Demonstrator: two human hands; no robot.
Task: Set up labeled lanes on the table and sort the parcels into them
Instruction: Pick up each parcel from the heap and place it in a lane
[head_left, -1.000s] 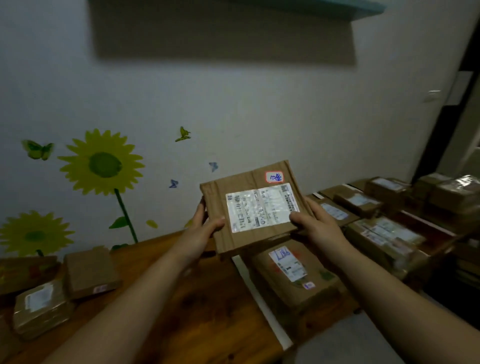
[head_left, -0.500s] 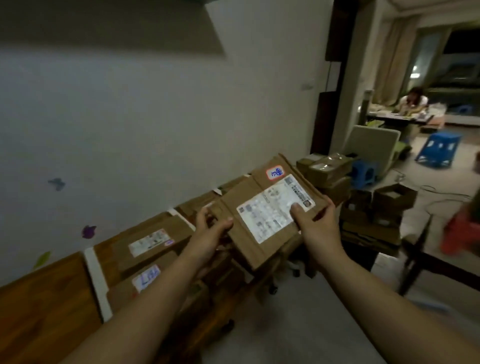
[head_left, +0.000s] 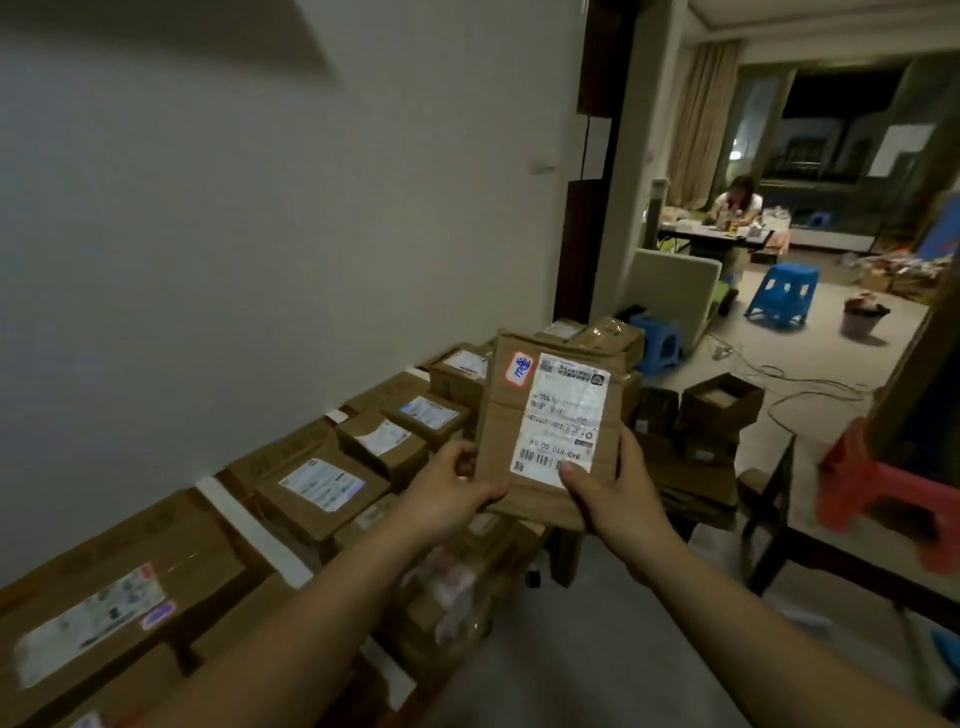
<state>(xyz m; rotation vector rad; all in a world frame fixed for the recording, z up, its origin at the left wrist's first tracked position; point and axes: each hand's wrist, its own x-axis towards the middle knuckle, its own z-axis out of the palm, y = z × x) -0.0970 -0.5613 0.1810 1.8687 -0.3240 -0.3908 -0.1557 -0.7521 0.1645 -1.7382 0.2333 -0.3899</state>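
The left hand (head_left: 448, 493) and the right hand (head_left: 621, 501) hold one flat brown parcel (head_left: 550, 415) up with curled fingers (head_left: 571, 475), above rows of other parcels (head_left: 317, 491) lying beside the white wall (head_left: 260, 234) and grey floor (head_left: 571, 654).

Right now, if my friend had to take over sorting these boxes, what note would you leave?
Left hand grips the held parcel at its lower left; right hand grips its lower right, thumb on the shipping label. It is upright above the row, red-edged sticker at top left. Many other parcels already lie along the wall, split by white tape strips. Left: read the sticker, place this parcel in its lane.
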